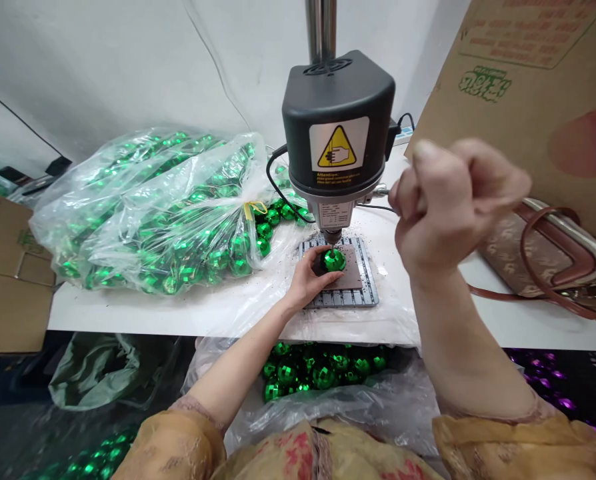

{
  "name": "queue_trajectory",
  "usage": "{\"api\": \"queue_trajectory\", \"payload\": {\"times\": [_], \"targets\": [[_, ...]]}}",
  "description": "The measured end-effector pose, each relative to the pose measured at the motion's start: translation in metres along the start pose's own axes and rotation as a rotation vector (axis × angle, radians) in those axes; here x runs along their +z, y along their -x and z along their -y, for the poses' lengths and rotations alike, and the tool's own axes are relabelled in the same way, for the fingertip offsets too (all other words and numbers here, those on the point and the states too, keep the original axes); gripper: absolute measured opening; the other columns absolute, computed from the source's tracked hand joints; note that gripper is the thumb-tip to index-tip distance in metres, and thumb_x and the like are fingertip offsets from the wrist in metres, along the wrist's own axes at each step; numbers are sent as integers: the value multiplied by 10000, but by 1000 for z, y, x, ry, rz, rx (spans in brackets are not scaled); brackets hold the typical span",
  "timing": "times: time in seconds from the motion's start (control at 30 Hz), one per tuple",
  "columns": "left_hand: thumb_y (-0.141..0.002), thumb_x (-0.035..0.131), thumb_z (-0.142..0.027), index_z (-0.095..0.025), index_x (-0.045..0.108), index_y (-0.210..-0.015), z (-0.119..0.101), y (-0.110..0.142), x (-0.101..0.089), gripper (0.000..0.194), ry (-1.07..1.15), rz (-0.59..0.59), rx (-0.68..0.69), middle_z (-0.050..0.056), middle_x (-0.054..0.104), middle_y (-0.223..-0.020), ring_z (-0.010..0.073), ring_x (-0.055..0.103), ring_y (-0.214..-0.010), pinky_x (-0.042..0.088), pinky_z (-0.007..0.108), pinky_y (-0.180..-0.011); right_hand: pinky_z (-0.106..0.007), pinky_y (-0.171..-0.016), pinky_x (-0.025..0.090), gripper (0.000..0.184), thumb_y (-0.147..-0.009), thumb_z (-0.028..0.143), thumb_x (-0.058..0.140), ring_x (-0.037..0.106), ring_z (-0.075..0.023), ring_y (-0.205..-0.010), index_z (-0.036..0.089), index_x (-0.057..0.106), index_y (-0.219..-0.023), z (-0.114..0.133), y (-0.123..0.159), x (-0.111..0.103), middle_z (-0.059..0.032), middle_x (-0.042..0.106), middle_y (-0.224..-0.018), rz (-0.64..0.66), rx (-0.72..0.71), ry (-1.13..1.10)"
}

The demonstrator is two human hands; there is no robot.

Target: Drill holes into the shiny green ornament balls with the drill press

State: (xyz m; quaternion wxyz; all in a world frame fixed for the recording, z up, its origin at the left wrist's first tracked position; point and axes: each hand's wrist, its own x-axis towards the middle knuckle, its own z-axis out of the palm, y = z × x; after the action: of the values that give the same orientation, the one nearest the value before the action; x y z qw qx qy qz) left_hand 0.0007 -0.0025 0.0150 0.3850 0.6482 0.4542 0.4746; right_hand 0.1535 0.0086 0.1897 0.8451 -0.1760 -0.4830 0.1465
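Note:
A bench drill (338, 127) with a black motor housing and a yellow warning label stands on a steel column, its bit pressing down on a faceted green ball (334, 260). My left hand (305, 277) cups that ball from the left, holding it on a brown pad (352, 280) set on a ribbed metal plate (339, 300). My right hand (453, 200) is raised in a fist to the right of the drill housing. A metal lever (381, 192) runs from the drill head into that fist, and its end is hidden by my fingers.
A clear plastic bag (163, 213) full of green balls lies on the white table (128, 313) left of the drill. Loose green balls (318, 370) lie in plastic below the table edge. A brown handbag (543, 253) and a cardboard box (528, 87) stand at the right.

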Motion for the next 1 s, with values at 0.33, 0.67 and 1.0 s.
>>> {"api": "queue_trajectory", "payload": {"times": [0.33, 0.67, 1.0], "targets": [[-754, 806, -443, -211, 616, -1117, -60, 79, -68, 471, -316, 313, 20, 56, 686, -1030, 213, 658, -930, 513, 314, -810, -260, -399, 170, 380, -814, 148, 575, 364, -55, -376, 253, 334, -540, 1, -34, 14, 59, 286, -481, 74, 119, 57], [-885, 684, -376, -203, 595, -1263, -57, 178, -108, 426, -987, 889, -165, 116, 672, -1134, 274, 698, -946, 527, 339, -767, -270, -391, 180, 377, -816, 174, 575, 333, -54, -364, 253, 339, -532, 2, -32, 15, 61, 291, -454, 58, 120, 50], [-871, 609, -122, -170, 653, -1015, -20, -27, -113, 158, -973, 45, 159, 121, 674, -1019, 293, 589, -1075, 443, 441, -994, -286, -347, 167, 420, -794, 140, 603, 289, -64, -317, 231, 351, -471, -2, -30, 15, 62, 293, -402, 37, 69, -2]]}}
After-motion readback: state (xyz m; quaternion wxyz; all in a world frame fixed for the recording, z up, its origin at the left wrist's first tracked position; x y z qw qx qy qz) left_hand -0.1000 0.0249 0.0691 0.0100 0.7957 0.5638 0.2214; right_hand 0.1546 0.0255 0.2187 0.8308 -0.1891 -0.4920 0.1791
